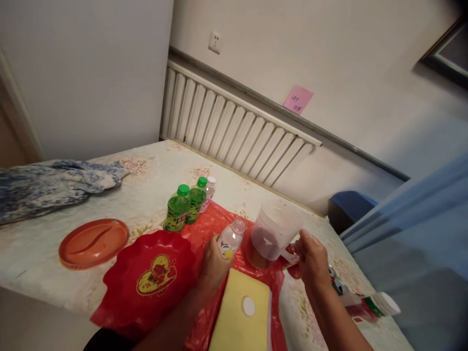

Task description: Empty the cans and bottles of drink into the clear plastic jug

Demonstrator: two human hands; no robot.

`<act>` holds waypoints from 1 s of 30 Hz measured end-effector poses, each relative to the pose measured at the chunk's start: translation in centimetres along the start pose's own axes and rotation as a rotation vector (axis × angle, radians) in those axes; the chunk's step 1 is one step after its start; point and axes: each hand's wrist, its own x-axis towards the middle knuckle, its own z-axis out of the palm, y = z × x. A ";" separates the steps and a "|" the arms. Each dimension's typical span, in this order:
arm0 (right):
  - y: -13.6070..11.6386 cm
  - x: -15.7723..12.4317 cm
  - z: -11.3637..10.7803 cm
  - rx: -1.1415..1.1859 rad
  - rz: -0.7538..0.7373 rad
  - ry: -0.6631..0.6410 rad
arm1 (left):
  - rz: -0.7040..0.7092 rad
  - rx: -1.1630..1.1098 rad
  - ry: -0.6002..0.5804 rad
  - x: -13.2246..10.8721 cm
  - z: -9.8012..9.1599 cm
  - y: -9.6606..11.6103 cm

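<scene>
A small clear plastic bottle with an uncapped mouth is gripped in my left hand. Its label has a yellow patch, and it leans a little to the right. My right hand is closed around the handle of a translucent plastic jug, which tilts beside the bottle. Bottle and jug are apart. Whether there is liquid in the jug, I cannot tell. Below them, a round white cap lies on a yellow, flat rectangular pad. A red plastic sheet spreads underneath.
To the left sit a scalloped red tray and an orange lid. Two green bottles and a white-capped bottle stand behind. A white-capped container lies at right. Patterned fabric lies far left; a radiator lines the wall.
</scene>
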 end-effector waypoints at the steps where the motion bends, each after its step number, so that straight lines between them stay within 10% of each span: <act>1: -0.9 0.0 -0.3 -0.007 0.000 -0.009 | 0.000 -0.007 -0.018 -0.1 -0.1 0.1; 16: -8.3 0.7 -5.4 -0.525 -0.048 -0.166 | 0.148 -0.056 -0.133 -0.6 -0.1 0.3; 30: -10.6 0.4 -4.4 -0.730 0.013 -0.359 | 0.231 -0.011 -0.135 -0.7 -0.1 0.2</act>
